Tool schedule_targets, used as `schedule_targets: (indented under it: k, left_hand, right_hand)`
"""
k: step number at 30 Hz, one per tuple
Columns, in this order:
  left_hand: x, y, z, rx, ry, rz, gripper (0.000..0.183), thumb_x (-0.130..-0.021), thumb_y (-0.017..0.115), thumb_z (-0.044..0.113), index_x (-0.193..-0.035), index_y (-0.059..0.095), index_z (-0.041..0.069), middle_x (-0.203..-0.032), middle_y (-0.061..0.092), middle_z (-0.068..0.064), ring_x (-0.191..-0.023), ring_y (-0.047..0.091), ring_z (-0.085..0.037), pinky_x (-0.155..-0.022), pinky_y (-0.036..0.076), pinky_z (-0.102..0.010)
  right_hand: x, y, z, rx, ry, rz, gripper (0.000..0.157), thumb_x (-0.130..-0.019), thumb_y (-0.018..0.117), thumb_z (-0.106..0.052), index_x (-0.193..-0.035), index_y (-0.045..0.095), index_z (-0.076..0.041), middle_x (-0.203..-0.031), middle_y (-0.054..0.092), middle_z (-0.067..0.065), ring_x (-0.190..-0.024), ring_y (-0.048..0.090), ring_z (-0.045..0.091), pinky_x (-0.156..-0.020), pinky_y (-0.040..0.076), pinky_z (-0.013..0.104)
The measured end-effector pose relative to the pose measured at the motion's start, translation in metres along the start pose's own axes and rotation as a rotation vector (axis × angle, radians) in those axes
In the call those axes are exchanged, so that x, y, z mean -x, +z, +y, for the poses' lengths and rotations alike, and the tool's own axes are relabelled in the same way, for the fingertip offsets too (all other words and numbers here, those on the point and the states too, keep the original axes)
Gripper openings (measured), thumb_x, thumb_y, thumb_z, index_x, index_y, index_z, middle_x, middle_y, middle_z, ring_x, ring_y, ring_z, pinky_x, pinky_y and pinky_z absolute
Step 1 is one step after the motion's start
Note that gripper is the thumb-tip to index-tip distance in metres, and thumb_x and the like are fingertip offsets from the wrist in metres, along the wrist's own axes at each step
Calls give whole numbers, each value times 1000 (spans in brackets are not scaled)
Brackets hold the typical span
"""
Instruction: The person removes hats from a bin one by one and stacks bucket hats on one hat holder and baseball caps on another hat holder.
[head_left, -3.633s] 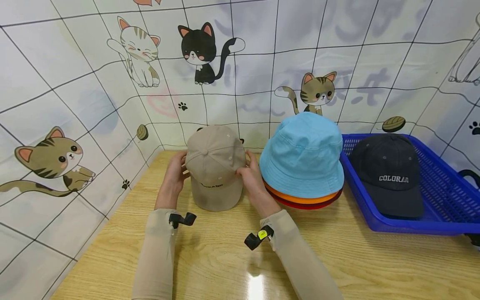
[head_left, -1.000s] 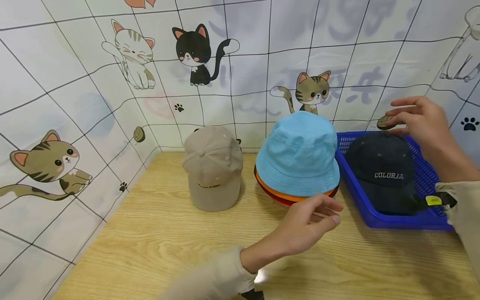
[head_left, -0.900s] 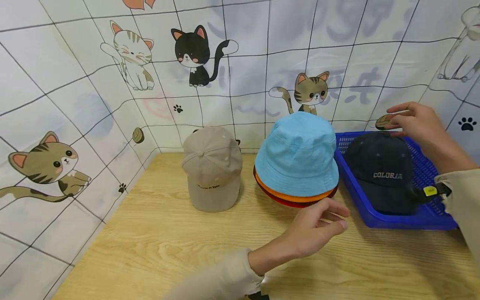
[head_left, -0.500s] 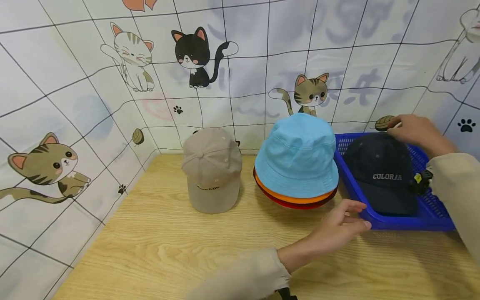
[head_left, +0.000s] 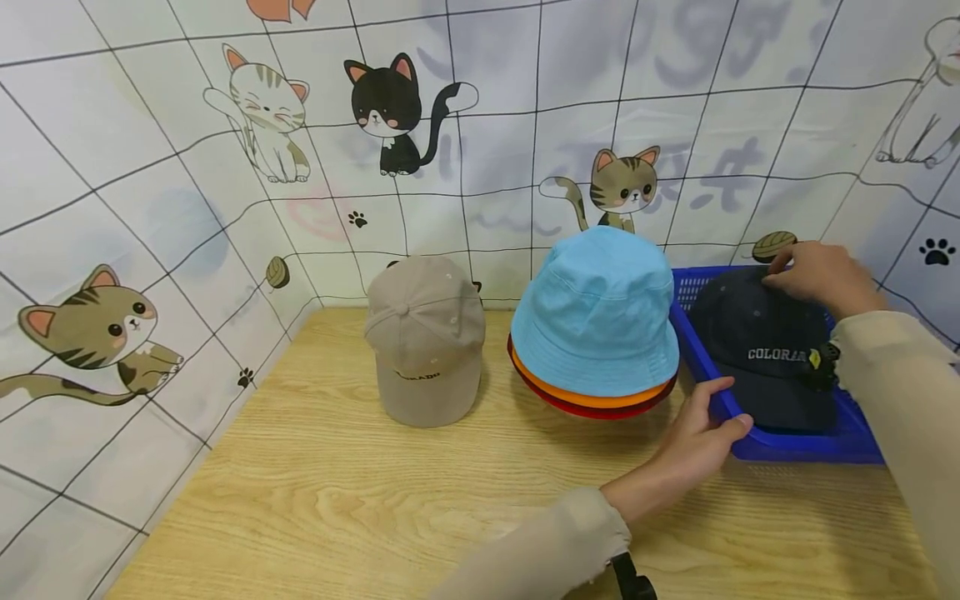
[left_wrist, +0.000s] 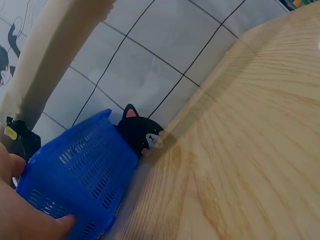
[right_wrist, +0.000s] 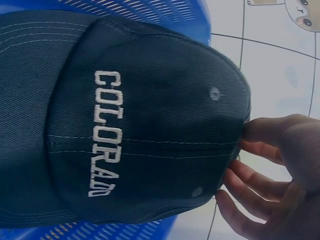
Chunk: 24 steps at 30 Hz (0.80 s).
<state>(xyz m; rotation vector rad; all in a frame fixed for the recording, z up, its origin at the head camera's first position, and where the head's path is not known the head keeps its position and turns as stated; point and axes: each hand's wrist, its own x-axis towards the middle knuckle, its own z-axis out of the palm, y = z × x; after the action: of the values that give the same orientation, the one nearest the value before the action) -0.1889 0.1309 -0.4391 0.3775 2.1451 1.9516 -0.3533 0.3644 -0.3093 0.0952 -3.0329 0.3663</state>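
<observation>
A dark baseball cap [head_left: 765, 325] with white lettering lies brim forward in a blue plastic basket [head_left: 810, 454] on the right. My right hand [head_left: 828, 275] pinches the top of its crown; in the right wrist view, the thumb and bent fingers [right_wrist: 250, 182] meet the crown fabric. My left hand [head_left: 693, 442] grips the basket's near left corner. From the left wrist, the thumb [left_wrist: 57, 227] shows against the perforated outer wall, while the other fingers are partly cut off by the frame.
Left of the basket stands a stack of bucket hats [head_left: 600, 317], light blue on top with orange and red brims below. A beige baseball cap [head_left: 427, 342] sits farther left on the wooden table [head_left: 337, 500]. Behind rises a cat-patterned wall [head_left: 502, 150].
The beige cap was released earlier and stays put. Both hands have gone right: the left from in front of the bucket hats to the basket corner, the right down onto the dark cap.
</observation>
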Motion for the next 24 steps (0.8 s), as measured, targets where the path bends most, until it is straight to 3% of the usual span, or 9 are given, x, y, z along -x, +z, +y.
schedule_targets:
  k: [6, 11, 17, 24]
  left_hand:
    - [-6, 3, 0, 81, -8, -4, 44, -103, 63, 29, -141, 49, 46, -138, 51, 23, -92, 56, 5, -75, 49, -18]
    - [-10, 1, -2, 119, -12, -13, 44, -101, 66, 25, -137, 52, 45, -134, 51, 24, -92, 56, 4, -78, 50, -18]
    - [-11, -2, -4, 97, -20, -20, 43, -100, 67, 29, -134, 52, 50, -137, 51, 25, -98, 57, 4, -80, 51, -19]
    - [-9, -2, -2, 95, -17, -21, 43, -100, 68, 29, -135, 53, 48, -137, 52, 23, -98, 59, 4, -78, 51, -19]
  right_hand:
    - [-1, 7, 4, 2, 30, 19, 47, -101, 58, -30, -125, 58, 10, -118, 54, 44, -94, 56, 57, -73, 46, 64]
    - [-1, 8, 0, -10, 50, 62, 48, -100, 60, -33, -123, 59, 10, -116, 56, 42, -92, 57, 54, -70, 47, 61]
    - [1, 7, -2, -40, 102, 139, 53, -97, 61, -43, -117, 62, 6, -112, 59, 37, -91, 56, 51, -68, 45, 58]
    - [5, 2, -3, -37, 92, 186, 53, -95, 65, -46, -112, 62, 5, -106, 62, 34, -83, 57, 47, -63, 45, 54]
